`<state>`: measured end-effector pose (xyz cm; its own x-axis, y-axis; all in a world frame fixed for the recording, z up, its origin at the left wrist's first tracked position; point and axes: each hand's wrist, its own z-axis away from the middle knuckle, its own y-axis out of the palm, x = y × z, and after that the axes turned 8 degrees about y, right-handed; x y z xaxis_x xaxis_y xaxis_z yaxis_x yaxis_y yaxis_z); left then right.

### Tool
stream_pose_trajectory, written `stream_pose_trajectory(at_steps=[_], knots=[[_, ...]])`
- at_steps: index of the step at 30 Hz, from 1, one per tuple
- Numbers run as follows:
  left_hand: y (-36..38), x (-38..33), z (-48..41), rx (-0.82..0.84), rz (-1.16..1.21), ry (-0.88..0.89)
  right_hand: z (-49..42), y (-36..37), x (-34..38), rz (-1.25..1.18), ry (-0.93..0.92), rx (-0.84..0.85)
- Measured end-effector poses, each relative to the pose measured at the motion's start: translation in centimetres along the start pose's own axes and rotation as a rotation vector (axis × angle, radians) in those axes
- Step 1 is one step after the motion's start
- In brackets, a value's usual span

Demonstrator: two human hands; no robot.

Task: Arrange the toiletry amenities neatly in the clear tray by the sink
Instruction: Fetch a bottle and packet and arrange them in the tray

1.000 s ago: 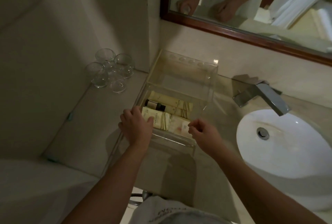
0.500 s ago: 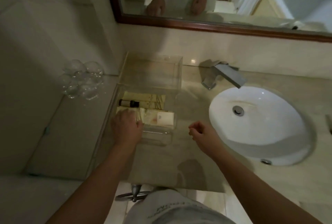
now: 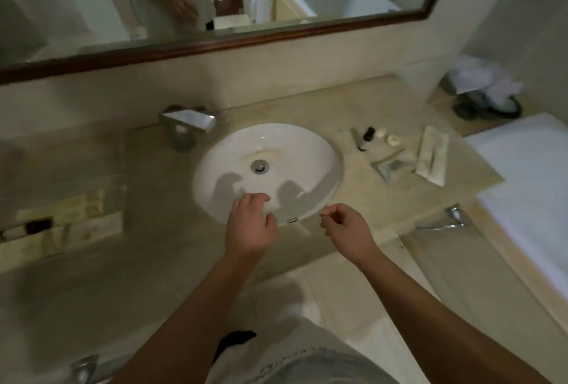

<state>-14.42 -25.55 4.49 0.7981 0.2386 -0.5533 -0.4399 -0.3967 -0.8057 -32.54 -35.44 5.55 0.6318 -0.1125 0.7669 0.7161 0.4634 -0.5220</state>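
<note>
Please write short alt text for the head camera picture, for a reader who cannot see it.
The left hand and right hand, both empty, hover over the near rim of a white sink. The clear tray holding toiletries is blurred at far left; a small dark bottle, a tube and a packet lie on the counter right of the sink.

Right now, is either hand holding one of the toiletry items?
No, the left hand and right hand hang empty over the sink, with nothing between their fingers.
</note>
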Motion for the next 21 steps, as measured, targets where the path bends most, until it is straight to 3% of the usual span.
stream_pose_trajectory(at_steps=[9,18,21], knots=[[8.3,-9.9,-6.8,0.249,0.119,0.092,-3.4,-10.6,-5.9,-0.149,0.117,-0.154],[15.7,-12.0,-18.5,0.305,0.275,-0.115,-13.5,-16.2,-6.5,-0.054,0.175,-0.158],[17.7,-12.8,-22.0,0.248,0.311,-0.115,-16.9,-18.6,-6.7,0.017,0.189,-0.196]])
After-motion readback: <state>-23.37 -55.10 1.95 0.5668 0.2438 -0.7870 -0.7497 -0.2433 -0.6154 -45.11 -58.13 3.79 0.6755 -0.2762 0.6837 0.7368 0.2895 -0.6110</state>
